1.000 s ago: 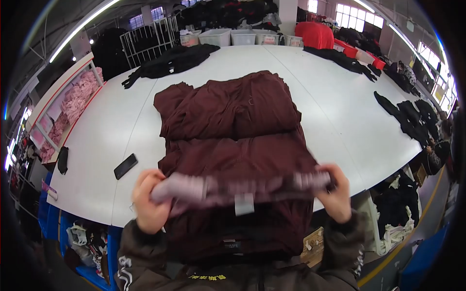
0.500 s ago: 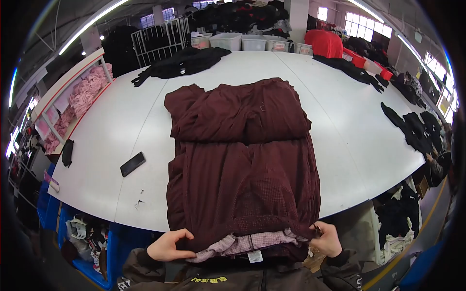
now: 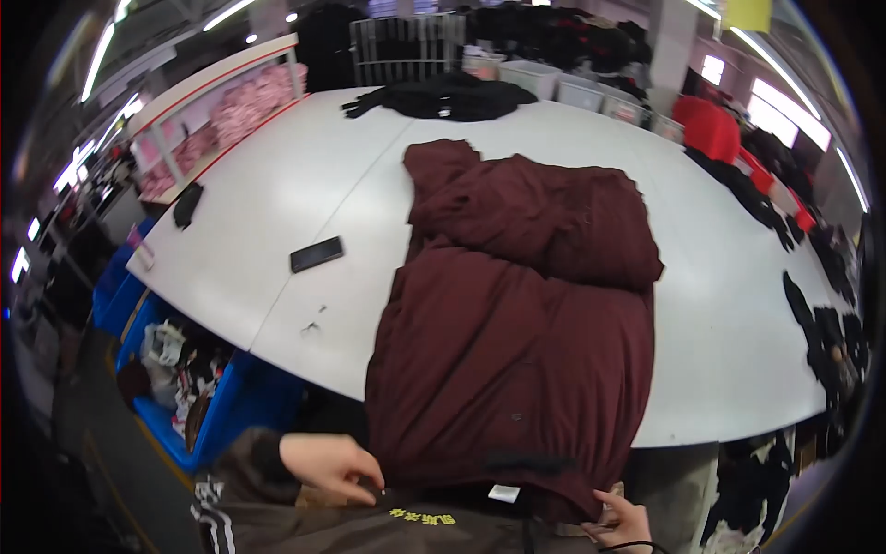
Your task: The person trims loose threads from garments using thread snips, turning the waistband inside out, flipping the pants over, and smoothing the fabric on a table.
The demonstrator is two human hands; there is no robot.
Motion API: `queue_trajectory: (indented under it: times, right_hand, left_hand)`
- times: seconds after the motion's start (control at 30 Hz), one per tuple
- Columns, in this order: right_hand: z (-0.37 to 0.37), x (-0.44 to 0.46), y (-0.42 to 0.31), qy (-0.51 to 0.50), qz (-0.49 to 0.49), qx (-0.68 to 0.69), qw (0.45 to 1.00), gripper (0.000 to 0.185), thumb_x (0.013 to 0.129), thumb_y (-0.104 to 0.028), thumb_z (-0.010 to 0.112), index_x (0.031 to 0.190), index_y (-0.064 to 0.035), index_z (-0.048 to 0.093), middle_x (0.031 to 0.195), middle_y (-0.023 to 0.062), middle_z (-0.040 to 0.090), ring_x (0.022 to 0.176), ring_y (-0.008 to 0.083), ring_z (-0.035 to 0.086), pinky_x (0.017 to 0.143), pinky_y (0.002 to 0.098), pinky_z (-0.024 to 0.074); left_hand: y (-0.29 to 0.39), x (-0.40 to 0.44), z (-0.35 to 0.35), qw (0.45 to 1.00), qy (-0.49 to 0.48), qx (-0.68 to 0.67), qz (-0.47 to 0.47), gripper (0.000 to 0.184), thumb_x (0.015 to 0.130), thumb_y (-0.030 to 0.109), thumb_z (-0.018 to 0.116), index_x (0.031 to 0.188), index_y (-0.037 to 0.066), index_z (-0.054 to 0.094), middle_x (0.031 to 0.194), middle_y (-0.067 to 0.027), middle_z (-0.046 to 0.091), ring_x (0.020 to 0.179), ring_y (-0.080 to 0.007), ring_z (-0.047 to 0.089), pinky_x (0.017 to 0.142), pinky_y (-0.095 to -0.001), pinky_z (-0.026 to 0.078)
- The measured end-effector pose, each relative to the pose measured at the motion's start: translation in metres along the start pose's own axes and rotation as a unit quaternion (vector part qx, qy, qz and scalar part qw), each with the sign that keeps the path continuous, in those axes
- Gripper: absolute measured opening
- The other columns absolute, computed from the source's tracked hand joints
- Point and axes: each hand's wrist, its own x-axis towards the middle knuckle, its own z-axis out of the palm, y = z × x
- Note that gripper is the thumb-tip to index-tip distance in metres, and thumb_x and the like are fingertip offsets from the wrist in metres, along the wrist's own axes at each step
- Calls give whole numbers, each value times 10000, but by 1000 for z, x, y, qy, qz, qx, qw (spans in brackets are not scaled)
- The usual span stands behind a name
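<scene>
A pile of maroon garments [image 3: 517, 351] lies on the white table, its near end hanging over the front edge toward my body. A white label [image 3: 504, 493] shows at that near edge. My right hand [image 3: 620, 519] pinches the near right corner of the maroon cloth. My left hand [image 3: 334, 469] is at the near left corner, fingers curled close together, beside the cloth; whether anything is between the fingertips is too small to tell. Further back on the pile lies a folded maroon section [image 3: 544, 217].
A black phone [image 3: 317, 255] and thread scraps [image 3: 311, 327] lie left of the pile. Black garments [image 3: 443, 97] are at the back. Blue bins [image 3: 185, 388] stand below the left edge. Pink cloth [image 3: 249, 103] fills a shelf. A person's hand [image 3: 838, 355] shows far right.
The view has turned left. The pink checked band that both hands held is no longer visible. My left hand has come off the cloth's left corner; my right hand remains at the right corner.
</scene>
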Motion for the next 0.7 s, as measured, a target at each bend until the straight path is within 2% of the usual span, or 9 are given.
queue_trajectory:
  times: [0.03,0.07,0.2,0.27,0.3,0.37,0.4,0.6,0.7]
  right_hand:
    - [0,-2,-20,13,-24,127,992,388,729,40,709,1106,12,622,703,-24,476,554,53,331,527,162,283]
    - [-21,2,-44,60,-67,89,992,316,575,3,577,881,2,656,674,87,619,490,133,526,443,219,386]
    - [-67,97,-16,302,-163,115,932,221,879,-112,593,1025,53,576,822,96,602,622,120,535,550,202,444]
    - [-76,165,14,320,-129,117,931,404,852,-152,634,1168,66,510,969,140,604,700,174,578,642,254,493]
    - [-75,194,24,295,-82,63,950,472,812,-183,679,1182,60,515,1063,162,595,774,199,599,704,278,505]
    - [-60,229,17,275,-251,132,919,429,773,-93,646,1178,7,543,1024,113,629,850,179,583,797,271,470]
    - [-61,221,2,287,-251,172,908,404,768,-68,629,1160,-4,559,1020,105,631,839,174,578,786,258,460]
    - [-70,190,57,331,-176,48,926,291,772,-7,577,1059,-30,619,803,29,594,634,82,466,591,189,376]
    - [-66,123,53,384,-104,57,916,238,753,6,609,987,-21,643,704,49,589,596,113,447,558,228,378]
  left_hand:
    - [-4,0,-17,995,-61,-70,-34,108,854,154,644,829,49,655,816,-29,628,600,-147,543,584,-244,455]
    - [-11,4,-26,993,82,-79,37,85,861,118,631,852,37,658,760,-14,627,577,-100,515,557,-230,439]
    - [-78,82,-85,864,499,-66,-19,255,894,247,565,831,4,612,727,-69,614,590,-159,527,573,-248,432]
    - [-109,134,-96,831,523,51,-182,326,869,323,582,814,2,596,693,-90,607,573,-227,512,577,-317,435]
    - [-131,152,-99,839,515,54,-169,326,869,323,582,814,2,596,693,-90,607,573,-227,512,577,-317,435]
    - [-146,181,-101,816,552,164,-54,349,838,343,607,791,-2,577,666,-112,589,571,-268,496,580,-364,423]
    - [-144,178,-103,797,596,97,35,298,837,287,610,775,-2,566,660,-119,577,568,-256,494,569,-358,415]
    - [-227,128,-108,799,548,232,-90,322,846,249,571,662,-10,516,572,-155,524,506,-310,440,526,-399,399]
    - [-140,91,-80,806,584,77,-48,67,770,53,576,831,24,570,727,-93,599,607,-255,527,583,-341,433]
